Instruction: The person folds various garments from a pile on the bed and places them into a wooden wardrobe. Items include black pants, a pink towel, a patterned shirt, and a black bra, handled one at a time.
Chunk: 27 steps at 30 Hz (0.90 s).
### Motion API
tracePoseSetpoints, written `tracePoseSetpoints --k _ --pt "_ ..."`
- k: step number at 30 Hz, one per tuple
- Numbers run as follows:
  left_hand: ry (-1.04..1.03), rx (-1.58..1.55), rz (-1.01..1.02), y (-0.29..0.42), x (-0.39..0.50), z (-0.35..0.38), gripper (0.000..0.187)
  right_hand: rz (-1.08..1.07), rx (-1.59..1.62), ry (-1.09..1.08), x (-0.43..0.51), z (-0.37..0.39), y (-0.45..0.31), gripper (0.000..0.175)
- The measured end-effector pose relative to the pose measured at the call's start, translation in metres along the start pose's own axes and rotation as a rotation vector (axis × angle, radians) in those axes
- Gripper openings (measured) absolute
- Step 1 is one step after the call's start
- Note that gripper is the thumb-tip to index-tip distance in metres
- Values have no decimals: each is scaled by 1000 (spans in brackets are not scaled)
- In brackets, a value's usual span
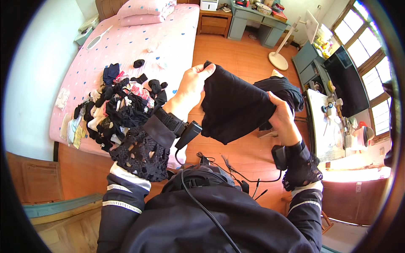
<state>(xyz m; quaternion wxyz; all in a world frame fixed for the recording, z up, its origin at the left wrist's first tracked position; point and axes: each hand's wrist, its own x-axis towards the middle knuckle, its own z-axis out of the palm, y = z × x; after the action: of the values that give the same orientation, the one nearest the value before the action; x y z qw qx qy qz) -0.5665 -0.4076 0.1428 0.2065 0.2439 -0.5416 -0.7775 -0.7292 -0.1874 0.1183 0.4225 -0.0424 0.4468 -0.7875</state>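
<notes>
A black cloth garment (235, 106) hangs stretched between my two hands, above the floor. My left hand (191, 83) pinches its upper left corner between thumb and fingers. At the garment's right edge, my right hand (281, 115) grips the fabric with the thumb on top. The cloth looks plain, and its exact kind cannot be told. To the left, a mixed pile of clothes (123, 107), mostly black with some white, pink and red pieces, lies on the bed. Behind my right hand, more dark clothing (281, 88) is draped over a support that is mostly hidden.
The bed (177, 34) with a pink sheet carries pillows (144, 12) and an electric swatter (98, 38). Loose cables (227, 167) trail near my waist. At the right stand a cluttered white-topped table (326, 132) and a television (346, 82). A white-based stand (278, 61) rises farther back.
</notes>
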Motion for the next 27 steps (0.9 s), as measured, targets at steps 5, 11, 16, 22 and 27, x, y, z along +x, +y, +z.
tracePoseSetpoints --k 5,11,16,22,27 --pt "-16 -91 102 -16 4 -3 14 -102 -231 48 -3 7 -15 52" --pt "83 -125 124 -17 1 -14 13 -322 -654 -25 -13 21 -31 40" --pt "31 -174 325 -12 6 -13 13 -449 -1002 45 -22 36 -46 35" --pt "-57 -239 449 17 4 -5 16 -593 -1333 140 -55 72 -71 17" --pt "-254 -171 746 33 -6 17 36 -1040 -1620 -71 -69 84 -96 19"
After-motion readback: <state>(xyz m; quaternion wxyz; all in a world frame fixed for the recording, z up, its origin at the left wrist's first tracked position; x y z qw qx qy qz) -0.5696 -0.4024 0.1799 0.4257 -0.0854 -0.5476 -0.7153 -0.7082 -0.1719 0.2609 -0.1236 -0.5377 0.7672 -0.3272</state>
